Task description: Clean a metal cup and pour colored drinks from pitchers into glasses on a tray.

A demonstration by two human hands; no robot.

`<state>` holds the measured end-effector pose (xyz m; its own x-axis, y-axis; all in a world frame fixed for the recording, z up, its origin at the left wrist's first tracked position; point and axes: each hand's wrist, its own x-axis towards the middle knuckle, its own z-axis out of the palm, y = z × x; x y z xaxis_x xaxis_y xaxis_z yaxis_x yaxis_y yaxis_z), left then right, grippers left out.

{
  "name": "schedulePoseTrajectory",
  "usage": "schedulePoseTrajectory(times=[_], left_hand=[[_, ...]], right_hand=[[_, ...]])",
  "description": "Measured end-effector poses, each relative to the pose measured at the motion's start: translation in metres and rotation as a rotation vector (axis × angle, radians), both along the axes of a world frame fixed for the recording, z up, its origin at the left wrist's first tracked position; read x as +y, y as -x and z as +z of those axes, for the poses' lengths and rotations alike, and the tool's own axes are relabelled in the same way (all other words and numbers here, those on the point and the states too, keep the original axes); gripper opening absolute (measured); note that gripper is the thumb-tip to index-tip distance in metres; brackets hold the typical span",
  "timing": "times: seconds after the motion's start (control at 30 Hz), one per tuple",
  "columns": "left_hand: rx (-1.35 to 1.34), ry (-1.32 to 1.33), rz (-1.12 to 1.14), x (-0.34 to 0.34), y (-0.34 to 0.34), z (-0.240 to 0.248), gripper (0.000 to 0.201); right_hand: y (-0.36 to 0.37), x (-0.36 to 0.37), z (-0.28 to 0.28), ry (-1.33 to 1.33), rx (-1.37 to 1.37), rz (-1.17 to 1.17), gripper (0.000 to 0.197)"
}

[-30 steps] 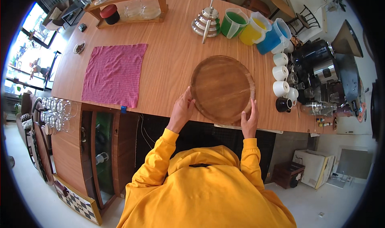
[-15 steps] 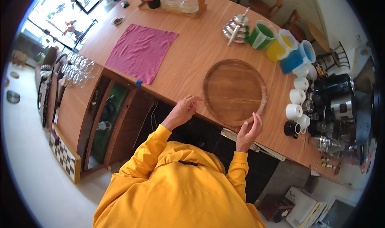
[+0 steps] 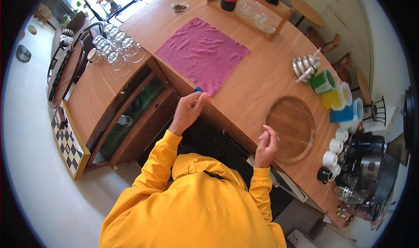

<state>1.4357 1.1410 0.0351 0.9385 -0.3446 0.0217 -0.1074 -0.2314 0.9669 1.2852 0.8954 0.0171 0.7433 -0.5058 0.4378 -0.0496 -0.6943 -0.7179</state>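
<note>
A ribbed pink cloth lies spread on the wooden table, its near corner at the front edge. At that corner is my left hand, the fingers bent and closed together at the cloth's tip; the exact grip is partly hidden. A small blue piece shows at the table edge just behind the fingers. My right hand hovers by the left rim of a round wooden tray, fingers loosely curved and holding nothing.
Along the right stand a silver kettle, green, yellow and blue pitchers, white cups and a black mug. Glasses stand on the left cabinet. A wooden rack is at the back.
My view has turned left. My left hand has gone from beside the tray to the cloth's near corner, and my right hand has drawn away from the tray's near rim.
</note>
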Motion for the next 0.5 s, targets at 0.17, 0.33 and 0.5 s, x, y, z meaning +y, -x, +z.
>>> schedulePoseTrajectory(times=[0.17, 0.33, 0.5], left_hand=[[-0.356, -0.007, 0.447, 0.108, -0.07, 0.011, 0.015], [-0.721, -0.493, 0.74, 0.23, -0.141, 0.009, 0.037], [-0.663, -0.707, 0.689, 0.278, -0.185, -0.02, 0.057]], right_hand=[[-0.113, 0.085, 0.019, 0.126, -0.086, 0.404, 0.018], [-0.23, 0.186, 0.044, 0.25, -0.017, 0.794, 0.026], [-0.329, 0.28, 0.055, 0.361, -0.045, 0.974, 0.043]])
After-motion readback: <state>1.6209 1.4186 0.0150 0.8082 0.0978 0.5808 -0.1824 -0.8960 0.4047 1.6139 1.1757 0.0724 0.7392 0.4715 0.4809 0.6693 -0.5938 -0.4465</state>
